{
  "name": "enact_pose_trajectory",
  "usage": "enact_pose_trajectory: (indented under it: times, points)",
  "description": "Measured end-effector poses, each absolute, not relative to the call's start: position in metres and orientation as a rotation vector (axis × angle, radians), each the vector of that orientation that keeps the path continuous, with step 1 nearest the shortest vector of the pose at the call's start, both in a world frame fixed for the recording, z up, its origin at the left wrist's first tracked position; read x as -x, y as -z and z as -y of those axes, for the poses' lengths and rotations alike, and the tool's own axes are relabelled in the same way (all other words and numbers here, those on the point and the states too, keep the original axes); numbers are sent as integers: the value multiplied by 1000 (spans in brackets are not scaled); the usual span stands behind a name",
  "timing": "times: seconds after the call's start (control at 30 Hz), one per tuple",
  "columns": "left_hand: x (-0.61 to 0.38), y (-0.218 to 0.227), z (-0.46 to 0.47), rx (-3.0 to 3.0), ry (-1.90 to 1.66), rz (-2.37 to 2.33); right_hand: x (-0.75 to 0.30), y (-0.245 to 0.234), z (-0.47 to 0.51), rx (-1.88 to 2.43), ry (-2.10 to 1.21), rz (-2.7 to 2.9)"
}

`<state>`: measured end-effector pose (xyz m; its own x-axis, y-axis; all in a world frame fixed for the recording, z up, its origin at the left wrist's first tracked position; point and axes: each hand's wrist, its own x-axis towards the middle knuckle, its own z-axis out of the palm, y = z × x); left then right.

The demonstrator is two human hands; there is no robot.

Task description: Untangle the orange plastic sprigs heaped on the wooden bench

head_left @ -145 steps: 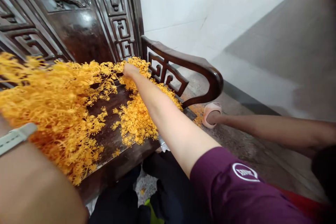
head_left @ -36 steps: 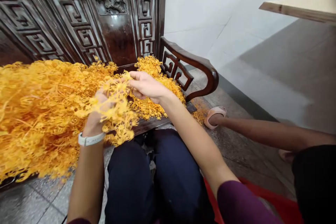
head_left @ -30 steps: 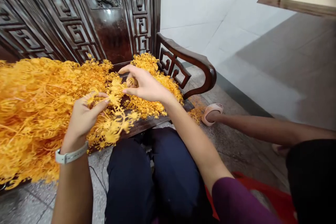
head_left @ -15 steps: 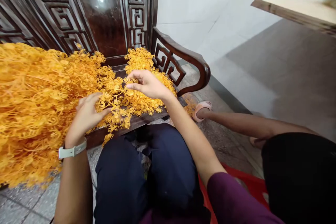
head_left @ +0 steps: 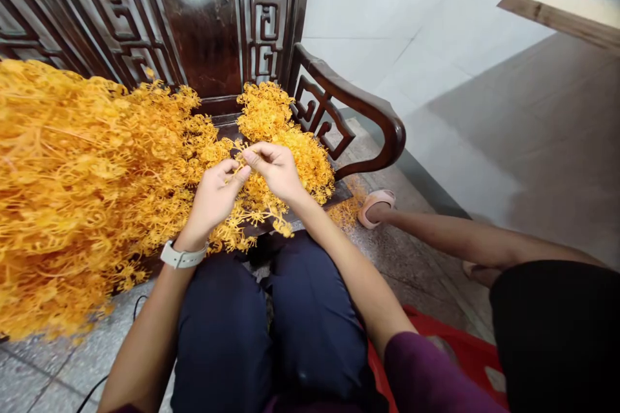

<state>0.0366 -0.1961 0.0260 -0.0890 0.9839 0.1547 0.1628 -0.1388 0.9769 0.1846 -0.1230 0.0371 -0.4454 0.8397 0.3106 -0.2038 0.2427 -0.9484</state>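
Note:
A big heap of orange plastic flower sprigs (head_left: pixel 72 181) covers the dark carved wooden bench (head_left: pixel 349 110). My left hand (head_left: pixel 216 193), with a pale watch at the wrist, and my right hand (head_left: pixel 274 164) meet over the bench's front edge. Both pinch one orange sprig (head_left: pixel 252 210) that hangs below the fingers. A smaller loose pile of orange pieces (head_left: pixel 285 135) lies just behind my right hand, against the armrest.
Another person's bare leg (head_left: pixel 460 242) stretches across the floor at right, the foot in a pink slipper (head_left: pixel 375 205). A red stool edge (head_left: pixel 445 348) shows under me. A wooden tabletop edge (head_left: pixel 557 16) juts in at the upper right. White tiled wall behind.
My right hand came back from the far pile beside the armrest. My left hand moved right to meet it, and both now pinch the same sprig.

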Motion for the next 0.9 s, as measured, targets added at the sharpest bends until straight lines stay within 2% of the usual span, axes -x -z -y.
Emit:
enact_pose_trajectory:
  times: [0.2, 0.3, 0.43, 0.5, 0.6, 0.77, 0.83, 0.9]
  points:
    - [-34, -30, 198, -1522, -1331, -1406, -177, -29, 127, 733, -1029, 1633]
    - [-36, -28, 197, -1419, -1356, -1389, -170, -28, 124, 799, -1156, 1522]
    - [-37, -25, 208, -1282, -1314, -1295, -180, -31, 95, 1017, -1376, 935]
    - [-35, -23, 216, -1121, -1332, -1265, -197, -30, 75, 1085, -1349, 784]
    - [-32, -21, 221, -952, -1362, -1274, -228, -22, 48, 1157, -1166, 1008]
    - [-34, -20, 212, -898, -1354, -1255, -286, -15, 13, 1428, -444, 1560]
    - [-38, -22, 207, -904, -1336, -1268, -303, -20, 1, 1463, -360, 1796]
    - [-44, -24, 202, -940, -1302, -1292, -312, -28, -9, 1402, -477, 1925]
